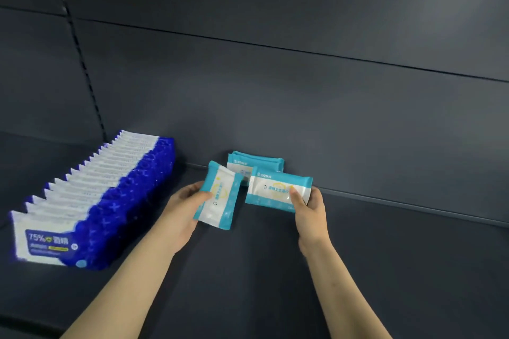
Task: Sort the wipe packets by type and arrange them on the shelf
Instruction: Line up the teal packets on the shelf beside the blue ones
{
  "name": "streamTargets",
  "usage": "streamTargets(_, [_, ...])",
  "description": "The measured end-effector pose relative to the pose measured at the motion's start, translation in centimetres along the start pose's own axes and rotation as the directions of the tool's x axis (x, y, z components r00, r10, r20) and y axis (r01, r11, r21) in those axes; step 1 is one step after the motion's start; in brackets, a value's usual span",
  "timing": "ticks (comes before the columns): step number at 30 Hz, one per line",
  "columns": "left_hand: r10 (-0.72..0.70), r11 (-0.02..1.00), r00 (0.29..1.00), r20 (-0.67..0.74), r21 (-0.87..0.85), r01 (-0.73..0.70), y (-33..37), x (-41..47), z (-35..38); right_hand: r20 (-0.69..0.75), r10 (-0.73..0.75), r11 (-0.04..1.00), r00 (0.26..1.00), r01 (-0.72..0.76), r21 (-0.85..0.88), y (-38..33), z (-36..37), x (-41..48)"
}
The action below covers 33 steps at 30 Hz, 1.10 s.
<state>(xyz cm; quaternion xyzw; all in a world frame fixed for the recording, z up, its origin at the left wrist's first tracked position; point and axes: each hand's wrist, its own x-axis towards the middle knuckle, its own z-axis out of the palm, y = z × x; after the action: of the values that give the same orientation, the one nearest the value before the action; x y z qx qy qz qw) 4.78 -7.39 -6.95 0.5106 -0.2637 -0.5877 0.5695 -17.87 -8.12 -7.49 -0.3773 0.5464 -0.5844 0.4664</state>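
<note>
Holding one teal wipe packet [219, 195] in the left hand [190, 201], another [278, 190] pinched in the right hand [308, 209]; soft, light, likely slippery film, best gripped across the edges.

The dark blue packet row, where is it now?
Head view, left side: the dark blue row stands on the shelf, left of the left hand holding a teal packet.

Shop display shelving. Dark metal shelf [275, 278] under left hand [184, 206] and right hand [311, 215], seamed dark back panel [275, 91] beyond them, slotted upright strip [80, 47] up-left of the left hand. Left of that hand a long row of identical blue packets [96, 195] stands upright, labels front, like stock. Each hand holds a teal packet [220, 195] of one kind.
</note>
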Motion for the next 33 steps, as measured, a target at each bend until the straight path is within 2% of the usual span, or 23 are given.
streamTargets(3, [-0.005, 0.999, 1.000, -0.014, -0.039, 0.005, 0.2, 0.2, -1.7, 0.028, -0.042, 0.997, 0.999, 0.043, -0.060, 0.7, 2.0, 0.9])
streamTargets(7, [0.067, 0.995, 0.998, -0.007, -0.070, -0.067, 0.7, -0.1, -3.1, 0.028, -0.087, 0.993, 0.996, 0.089, -0.072, 1.4, 3.7, 2.0])
streamTargets(13, [0.170, 0.948, 0.965, 0.198, 0.236, -0.215, 1.2, 0.9, -1.5, 0.031, -0.029, 0.999, 0.999, 0.028, 0.036, 1.9, 3.6, 2.5])
streamTargets(16, [0.274, 0.838, 0.928, 0.254, 0.410, -0.360, 0.8, 2.8, 1.1, 0.047, -0.039, 0.996, 0.998, 0.035, 0.082, 1.8, 3.1, 2.4])
streamTargets(20, [0.506, 0.656, 0.833, 0.226, 0.527, -0.541, -0.8, 4.9, 3.3, 0.082, -0.152, 0.988, 0.985, 0.154, -0.024, 2.3, 3.3, 2.1])
streamTargets(23, [0.645, 0.491, 0.729, 0.230, 0.606, -0.625, -1.8, 6.2, 3.5, 0.060, -0.230, 0.947, 0.971, 0.238, -0.214, 3.1, 3.3, 2.6])
streamTargets(25, [0.680, 0.398, 0.687, 0.254, 0.659, -0.638, -1.8, 7.1, 3.2, 0.031, -0.299, 0.870, 0.954, 0.286, -0.402, 3.5, 3.6, 3.1])
streamTargets(27, [0.635, 0.482, 0.742, 0.213, 0.642, -0.597, -1.5, 7.3, 3.2, 0.008, -0.363, 0.794, 0.932, 0.314, -0.521, 3.5, 4.0, 3.3])
streamTargets(29, [0.609, 0.560, 0.784, 0.124, 0.633, -0.535, -1.5, 7.4, 3.2, 0.006, -0.378, 0.773, 0.926, 0.319, -0.548, 3.5, 4.1, 3.3])
streamTargets(33, [0.611, 0.580, 0.786, 0.090, 0.625, -0.523, -1.9, 7.7, 2.8, 0.018, -0.349, 0.799, 0.937, 0.308, -0.517, 3.6, 4.2, 3.3])
